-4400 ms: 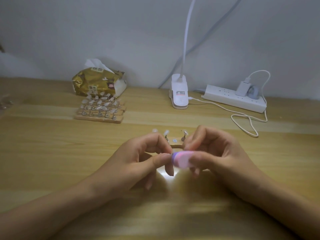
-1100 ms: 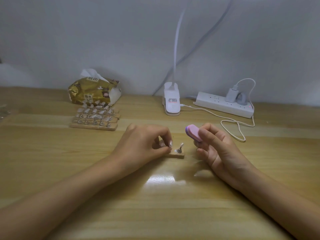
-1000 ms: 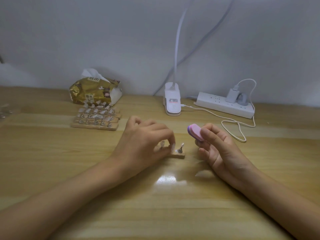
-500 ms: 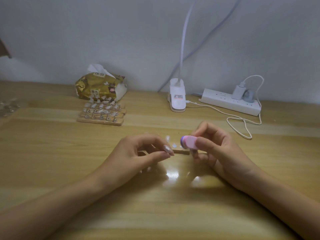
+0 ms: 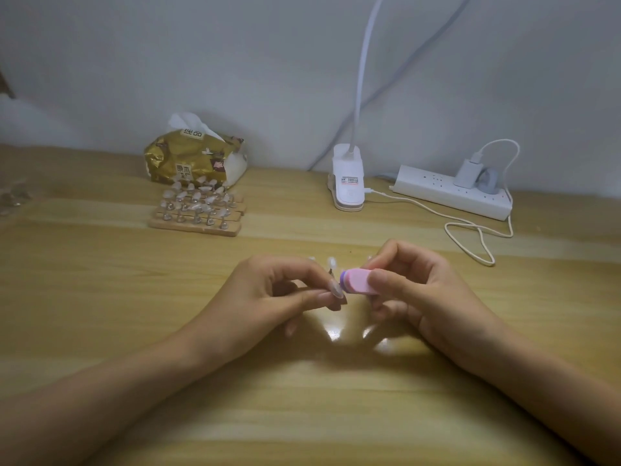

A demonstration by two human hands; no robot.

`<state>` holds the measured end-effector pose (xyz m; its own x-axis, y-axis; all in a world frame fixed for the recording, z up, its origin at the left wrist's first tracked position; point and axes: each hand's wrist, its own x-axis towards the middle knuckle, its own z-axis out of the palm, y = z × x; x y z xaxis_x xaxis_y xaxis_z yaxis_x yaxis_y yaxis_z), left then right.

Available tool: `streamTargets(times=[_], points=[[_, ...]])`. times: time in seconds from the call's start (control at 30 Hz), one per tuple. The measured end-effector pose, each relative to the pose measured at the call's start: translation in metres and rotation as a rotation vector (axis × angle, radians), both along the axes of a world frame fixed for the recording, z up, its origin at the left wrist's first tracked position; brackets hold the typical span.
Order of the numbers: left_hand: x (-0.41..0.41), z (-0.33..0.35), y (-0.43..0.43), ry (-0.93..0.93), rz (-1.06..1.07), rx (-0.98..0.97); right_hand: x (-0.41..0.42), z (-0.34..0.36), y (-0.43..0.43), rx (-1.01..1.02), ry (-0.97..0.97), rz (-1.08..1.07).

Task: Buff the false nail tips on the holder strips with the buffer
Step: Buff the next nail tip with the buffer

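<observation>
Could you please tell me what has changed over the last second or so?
The left hand has lifted the strip of nail tips off the table, where it lay a second ago. The right hand, holding the pink buffer throughout, has brought it left to the strip, beside the left thumb. The stacked strips, tissue pack, lamp base and power strip have not moved.

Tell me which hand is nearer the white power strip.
Right. The right hand, gripping the buffer, is in front of the power strip and a little left of it; the left hand, pinching the holder strip, lies farther left.
</observation>
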<state>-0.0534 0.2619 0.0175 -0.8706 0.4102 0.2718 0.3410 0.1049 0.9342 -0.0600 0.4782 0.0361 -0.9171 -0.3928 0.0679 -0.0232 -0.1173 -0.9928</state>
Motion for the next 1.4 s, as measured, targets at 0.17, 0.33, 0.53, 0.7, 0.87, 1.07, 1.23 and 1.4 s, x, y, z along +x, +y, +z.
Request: streamTargets(times=[0.17, 0.33, 0.53, 0.7, 0.87, 1.07, 1.23, 1.4], points=[[-0.001, -0.002, -0.001, 0.019, -0.011, -0.048, 0.004, -0.003, -0.003, 0.029, 0.09, 0.066], [-0.001, -0.002, -0.001, 0.019, -0.042, -0.06, 0.003, -0.002, 0.001, 0.023, 0.119, 0.013], [-0.006, -0.003, -0.002, 0.039, 0.023, -0.087, -0.003, -0.006, 0.001, 0.061, 0.148, -0.031], [-0.006, -0.002, -0.003, 0.008, 0.048, -0.1, -0.011, -0.006, 0.01, 0.077, 0.157, -0.076], [-0.012, 0.0, -0.008, -0.014, 0.015, -0.091, -0.014, -0.008, 0.009, 0.134, 0.166, -0.11], [-0.018, -0.003, -0.008, -0.053, 0.004, -0.07, -0.015, -0.006, 0.006, 0.143, 0.167, -0.17], [-0.016, -0.003, -0.008, -0.057, -0.019, -0.046, -0.014, -0.005, 0.005, 0.143, 0.161, -0.182], [-0.013, -0.001, -0.007, -0.024, -0.046, -0.039, -0.005, -0.003, -0.002, -0.011, 0.115, -0.024]])
